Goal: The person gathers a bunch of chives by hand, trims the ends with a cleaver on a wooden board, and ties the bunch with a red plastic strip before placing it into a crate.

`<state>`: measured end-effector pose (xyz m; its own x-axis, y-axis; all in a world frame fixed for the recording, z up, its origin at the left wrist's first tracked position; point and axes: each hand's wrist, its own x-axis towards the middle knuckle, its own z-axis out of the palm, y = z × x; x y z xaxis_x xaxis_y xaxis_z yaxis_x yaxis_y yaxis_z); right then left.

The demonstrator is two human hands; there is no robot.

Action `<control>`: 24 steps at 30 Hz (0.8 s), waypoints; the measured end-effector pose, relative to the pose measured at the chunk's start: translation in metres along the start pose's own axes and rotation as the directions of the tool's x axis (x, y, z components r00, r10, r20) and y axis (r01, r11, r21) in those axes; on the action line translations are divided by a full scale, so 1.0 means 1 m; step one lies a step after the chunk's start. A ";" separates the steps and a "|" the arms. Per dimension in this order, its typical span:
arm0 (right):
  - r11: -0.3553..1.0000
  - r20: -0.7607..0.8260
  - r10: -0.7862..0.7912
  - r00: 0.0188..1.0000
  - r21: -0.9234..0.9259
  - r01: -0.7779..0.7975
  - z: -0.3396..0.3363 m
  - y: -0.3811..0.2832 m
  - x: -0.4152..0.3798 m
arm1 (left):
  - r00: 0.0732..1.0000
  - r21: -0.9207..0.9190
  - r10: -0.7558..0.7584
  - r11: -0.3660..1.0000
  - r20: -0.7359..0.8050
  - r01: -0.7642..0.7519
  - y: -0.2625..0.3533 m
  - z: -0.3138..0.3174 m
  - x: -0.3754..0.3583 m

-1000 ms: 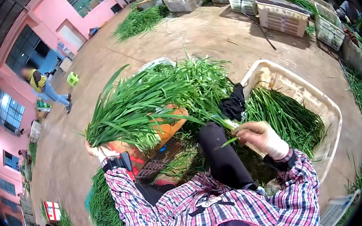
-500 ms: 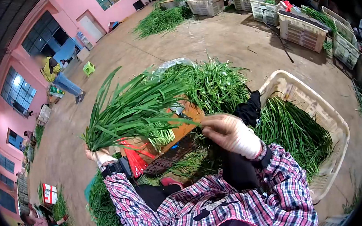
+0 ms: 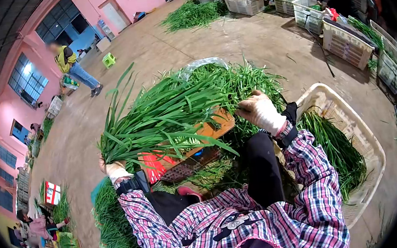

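Observation:
My left hand [image 3: 112,169], in a whitish glove or wrap, is closed around the base of a large bunch of garlic chives [image 3: 158,113], whose long flat leaves fan out to the right. My right hand [image 3: 258,112], similarly covered, is raised beside a heap of loose greens [image 3: 245,83], fingers curled together; I cannot make out what is in them. Below the bunch is an orange-brown wooden board [image 3: 220,125], partly covered. Red strips [image 3: 153,167] hang at its left end near my left hand.
A cream plastic crate [image 3: 378,153] holding dark green chives [image 3: 334,151] stands at my right. More chives [image 3: 114,225] lie by my left leg. A green stool [image 3: 109,60] and a standing person [image 3: 74,67] are farther off. Several crates and seated people line the back right.
My right hand has moved up and away from the long leaf it was pulling out sideways, toward the heap. That leaf now droops from the bunch. The camera view has shifted slightly.

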<state>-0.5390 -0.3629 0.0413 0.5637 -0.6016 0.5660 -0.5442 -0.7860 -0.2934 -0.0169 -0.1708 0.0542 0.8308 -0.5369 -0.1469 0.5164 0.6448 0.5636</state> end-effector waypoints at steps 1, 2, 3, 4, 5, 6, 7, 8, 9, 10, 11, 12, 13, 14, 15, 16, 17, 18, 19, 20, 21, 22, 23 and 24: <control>1.000 0.011 0.004 1.000 0.006 -0.004 0.002 -0.002 -0.001 | 1.000 0.009 -0.005 1.000 0.027 0.005 0.000 -0.002 -0.002; 1.000 0.021 0.009 1.000 0.011 -0.009 0.005 -0.005 -0.002 | 0.998 0.018 -0.011 1.000 0.055 0.010 0.000 -0.005 -0.005; 0.999 -0.015 0.017 1.000 0.045 -0.017 0.003 -0.011 -0.002 | 0.996 0.026 -0.018 1.000 0.083 0.016 -0.001 -0.005 -0.010; 0.997 -0.050 0.026 0.998 0.078 -0.022 -0.002 -0.018 -0.001 | 0.994 0.044 -0.006 0.999 0.113 0.001 -0.003 -0.005 -0.013; 0.994 -0.086 0.035 0.996 0.109 -0.025 -0.003 -0.023 -0.001 | 0.990 0.058 0.005 0.998 0.144 -0.014 -0.006 -0.007 -0.015; 0.978 -0.089 0.069 0.994 0.202 -0.050 -0.002 -0.025 0.001 | 0.985 0.074 0.018 0.997 0.172 -0.031 -0.008 -0.006 -0.023; 0.953 -0.088 0.104 0.991 0.293 -0.074 -0.002 -0.027 0.002 | 0.979 0.109 -0.005 0.994 0.203 -0.017 -0.007 0.009 -0.043; 0.920 -0.083 0.138 0.987 0.380 -0.097 -0.002 -0.029 0.003 | 0.984 0.103 -0.010 0.995 0.176 -0.009 -0.007 0.006 -0.037; 0.925 -0.096 0.123 0.988 0.370 -0.080 -0.002 -0.031 0.005 | 0.988 0.095 -0.015 0.995 0.151 0.001 -0.007 0.003 -0.032; 0.929 -0.062 0.089 0.994 0.366 -0.060 0.000 -0.031 0.006 | 0.992 0.087 -0.021 0.996 0.125 0.010 -0.008 0.001 -0.027; 0.931 -0.027 0.055 0.998 0.362 -0.041 0.003 -0.031 0.007 | 0.998 0.078 -0.003 0.997 0.070 -0.002 -0.011 -0.003 -0.022; 0.934 0.007 0.023 1.000 0.357 -0.024 0.005 -0.030 0.008 | 0.996 0.095 -0.012 0.995 0.086 0.004 -0.015 -0.003 -0.024; 0.913 0.124 0.050 0.991 0.396 -0.096 0.005 -0.034 0.009 | 0.995 0.113 -0.019 0.994 0.101 0.008 -0.015 -0.003 -0.028; 0.906 0.168 0.000 0.986 0.418 -0.071 0.003 -0.038 0.010 | 0.993 0.129 -0.025 0.992 0.115 0.010 -0.016 -0.002 -0.031; 0.907 0.187 -0.028 0.982 0.418 -0.053 0.004 -0.042 0.011 | 0.987 0.138 0.012 0.990 0.160 -0.035 -0.020 -0.005 -0.030; 0.907 0.204 -0.059 0.977 0.419 -0.033 0.005 -0.048 0.013 | 0.973 0.133 -0.072 0.990 0.219 0.044 -0.017 -0.011 -0.033; 0.885 0.256 -0.065 0.964 0.462 -0.063 0.005 -0.053 0.015 | 0.969 0.080 -0.107 0.993 0.223 0.091 -0.019 -0.017 -0.025; 0.910 0.263 -0.082 0.961 0.412 -0.035 0.017 -0.052 0.015 | 0.964 0.026 -0.140 0.990 0.227 0.137 -0.020 -0.022 -0.017; 0.894 0.310 -0.059 0.949 0.440 -0.088 0.022 -0.056 0.018 | 0.976 0.073 -0.141 0.989 0.163 0.131 -0.024 -0.016 -0.021; 0.874 0.356 -0.043 0.933 0.465 -0.137 0.027 -0.064 0.023 | 0.980 0.023 -0.136 0.991 0.145 0.134 -0.028 -0.010 -0.029; 0.845 0.285 -0.030 0.958 0.520 -0.128 0.025 -0.082 0.028 | 0.979 0.037 -0.130 0.991 0.156 0.126 -0.033 0.000 -0.042; 0.787 0.315 -0.077 0.946 0.602 -0.136 0.043 -0.081 0.032 | 0.978 0.052 -0.124 0.992 0.166 0.116 -0.032 0.005 -0.050; 0.851 0.277 -0.183 0.943 0.525 0.011 0.054 -0.078 0.035 | 0.999 0.088 -0.010 0.996 0.033 0.007 -0.038 -0.014 -0.026; 0.885 0.248 -0.291 0.924 0.437 0.161 0.058 -0.081 0.040 | 0.995 0.014 -0.033 0.999 0.095 0.032 -0.041 0.004 -0.051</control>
<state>-0.4360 -0.3312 0.0429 0.8331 -0.3629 0.4174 -0.1193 -0.8548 -0.5050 -0.0806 -0.1719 0.0417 0.7895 -0.6075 -0.0877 0.5398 0.6192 0.5702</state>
